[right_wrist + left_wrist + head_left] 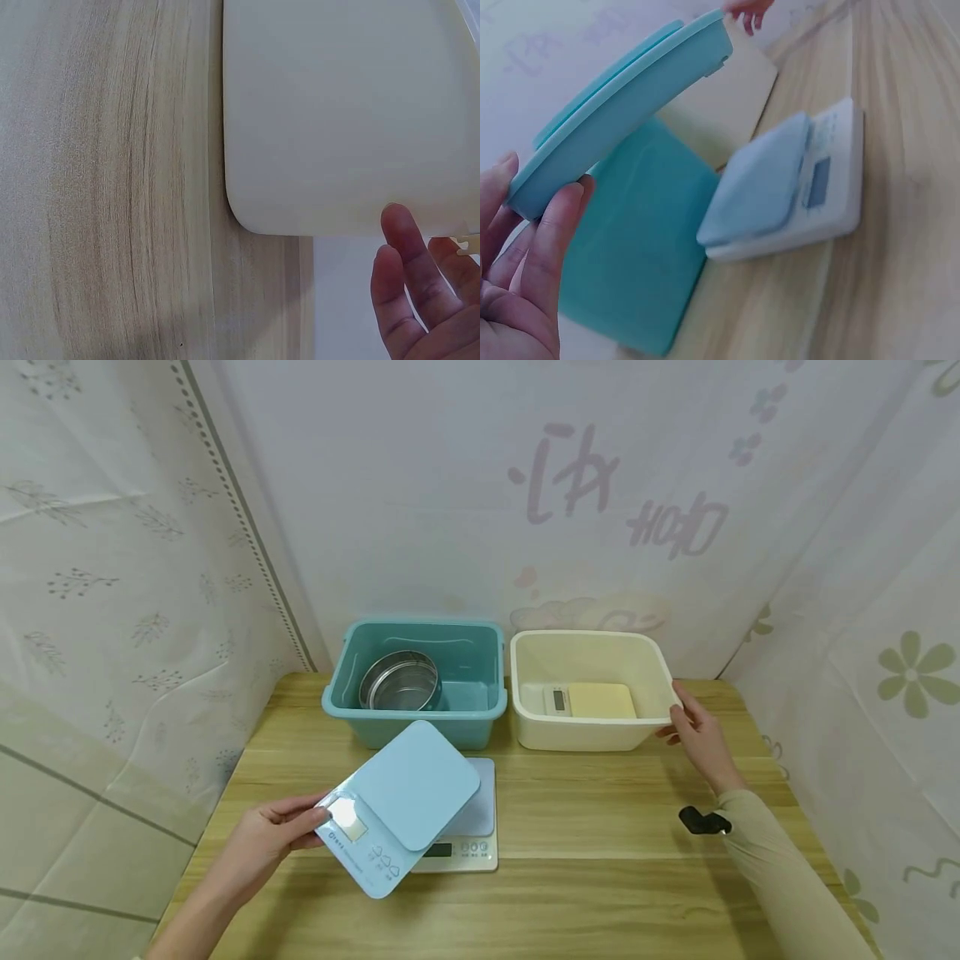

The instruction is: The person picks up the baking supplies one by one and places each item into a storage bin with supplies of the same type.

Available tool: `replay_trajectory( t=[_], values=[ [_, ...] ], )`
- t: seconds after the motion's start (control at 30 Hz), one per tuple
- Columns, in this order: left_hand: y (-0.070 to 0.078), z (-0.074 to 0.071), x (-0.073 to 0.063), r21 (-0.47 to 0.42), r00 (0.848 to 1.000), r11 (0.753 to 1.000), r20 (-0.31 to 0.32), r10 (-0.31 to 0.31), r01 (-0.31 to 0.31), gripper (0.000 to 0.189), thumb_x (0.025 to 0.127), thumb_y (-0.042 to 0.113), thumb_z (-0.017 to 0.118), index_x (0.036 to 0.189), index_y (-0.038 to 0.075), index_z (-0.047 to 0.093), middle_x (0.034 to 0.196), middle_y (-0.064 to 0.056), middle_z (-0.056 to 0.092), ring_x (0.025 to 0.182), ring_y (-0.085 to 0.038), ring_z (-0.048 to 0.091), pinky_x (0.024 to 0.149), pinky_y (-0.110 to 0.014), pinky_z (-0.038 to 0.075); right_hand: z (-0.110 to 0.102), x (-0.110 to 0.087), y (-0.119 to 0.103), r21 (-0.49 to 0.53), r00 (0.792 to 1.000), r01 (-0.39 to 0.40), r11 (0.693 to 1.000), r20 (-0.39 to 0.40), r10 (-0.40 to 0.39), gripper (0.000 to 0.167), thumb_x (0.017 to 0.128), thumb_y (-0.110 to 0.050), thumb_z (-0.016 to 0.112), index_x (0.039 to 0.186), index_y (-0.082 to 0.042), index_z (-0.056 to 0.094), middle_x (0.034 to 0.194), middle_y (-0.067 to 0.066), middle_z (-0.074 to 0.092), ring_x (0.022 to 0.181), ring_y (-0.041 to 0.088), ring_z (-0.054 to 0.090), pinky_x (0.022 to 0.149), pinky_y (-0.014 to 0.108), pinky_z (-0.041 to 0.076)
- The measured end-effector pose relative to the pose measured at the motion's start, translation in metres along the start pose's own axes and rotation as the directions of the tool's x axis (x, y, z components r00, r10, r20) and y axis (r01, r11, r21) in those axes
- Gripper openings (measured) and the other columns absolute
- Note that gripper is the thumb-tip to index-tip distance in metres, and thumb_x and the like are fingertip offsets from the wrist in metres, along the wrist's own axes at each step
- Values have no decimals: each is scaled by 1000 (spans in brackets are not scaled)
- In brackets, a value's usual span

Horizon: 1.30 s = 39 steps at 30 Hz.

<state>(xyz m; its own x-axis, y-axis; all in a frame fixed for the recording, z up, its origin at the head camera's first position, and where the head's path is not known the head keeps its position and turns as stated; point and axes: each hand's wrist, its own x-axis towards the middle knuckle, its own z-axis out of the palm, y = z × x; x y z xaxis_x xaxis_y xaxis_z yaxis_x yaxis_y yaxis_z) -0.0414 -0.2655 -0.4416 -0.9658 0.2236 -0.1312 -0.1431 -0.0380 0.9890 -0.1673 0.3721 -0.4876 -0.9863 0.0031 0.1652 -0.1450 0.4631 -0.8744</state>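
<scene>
My left hand (pixel 264 837) pinches a light blue kitchen scale (pixel 420 785) by its display end, thumb on top and fingers beneath. The scale is tilted and raised, as its side profile (pixel 630 112) shows in the left wrist view. Below it on the table lies a white kitchen scale (pixel 480 853) with a pale blue-grey platform, partly hidden in the head view. At the right end of a cream bin (pixel 577 735), my right hand (pixel 701 735) holds the rim. Its fingertips (pixel 397 217) lie against the bin's outer wall. Inside that bin sits a yellow-topped scale (pixel 602 701).
A teal bin (pixel 427 717) stands to the left of the cream one and holds round metal sieves (pixel 405 683). Both bins stand toward the back of the wooden table (pixel 585 893), in front of a patterned curtain (pixel 420 510). More patterned cloth hangs at both sides.
</scene>
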Motion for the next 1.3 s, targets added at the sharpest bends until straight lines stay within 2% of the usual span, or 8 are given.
replay_trajectory(
  t=[0.23,0.47,0.57,0.67,0.8,0.87,1.07,1.3],
  values=[
    [21,16,22,26,999,1000,52,-9,8,26,102,1,65,123,7,77,111,0,78,95,-17,76,84,-34,65,1,-1,-2,6,1000,-7,1000,-14,7,55,114,-24,43,165,-10,29,134,37,58,79,14,74,66,24,62],
    [40,34,49,84,995,996,90,-30,23,36,101,6,69,133,-9,66,111,-3,78,95,-19,76,85,-34,65,0,-9,-39,-5,1000,-13,1000,2,14,54,112,-14,43,162,1,29,132,42,57,79,24,75,67,32,64],
    [48,45,60,119,994,993,102,-36,23,44,101,10,70,137,-13,60,112,-5,78,96,-18,76,86,-34,64,0,-10,-44,-17,1000,-14,1000,-1,14,54,112,-15,44,162,1,30,126,31,65,80,23,75,67,31,64],
    [53,54,72,141,993,990,111,-33,17,45,100,13,71,137,-11,61,114,-8,77,96,-18,76,88,-36,64,1,-11,-47,-30,1000,-11,999,-7,11,53,112,-14,44,161,2,31,126,27,65,80,24,75,67,30,64],
    [61,65,87,127,990,992,142,-16,-3,44,100,10,72,137,-10,62,115,-8,77,97,-19,76,89,-40,64,2,-7,-36,-8,1000,-7,1000,-6,7,53,112,-12,43,161,2,30,130,40,58,79,26,75,66,29,63],
    [65,70,95,114,986,993,165,-7,-12,44,99,8,72,138,-11,61,115,-9,77,98,-19,77,90,-41,63,2,-5,-25,0,1000,-5,1000,-9,5,53,112,-14,43,162,0,30,132,42,57,79,26,75,65,29,63],
    [82,82,113,147,977,988,212,6,-38,46,98,10,74,139,-9,62,120,-16,75,99,-20,77,91,-42,62,1,0,1,-23,1000,-8,1000,-21,7,54,113,-23,43,164,-8,30,129,37,61,79,19,74,65,27,62],
    [97,96,139,179,971,979,232,53,-96,42,99,7,71,138,-5,64,122,-17,74,98,-21,77,90,-40,63,0,0,2,-7,1000,1,1000,-18,-1,55,114,-28,43,165,-15,30,132,37,59,79,14,74,66,24,61]
  ],
)
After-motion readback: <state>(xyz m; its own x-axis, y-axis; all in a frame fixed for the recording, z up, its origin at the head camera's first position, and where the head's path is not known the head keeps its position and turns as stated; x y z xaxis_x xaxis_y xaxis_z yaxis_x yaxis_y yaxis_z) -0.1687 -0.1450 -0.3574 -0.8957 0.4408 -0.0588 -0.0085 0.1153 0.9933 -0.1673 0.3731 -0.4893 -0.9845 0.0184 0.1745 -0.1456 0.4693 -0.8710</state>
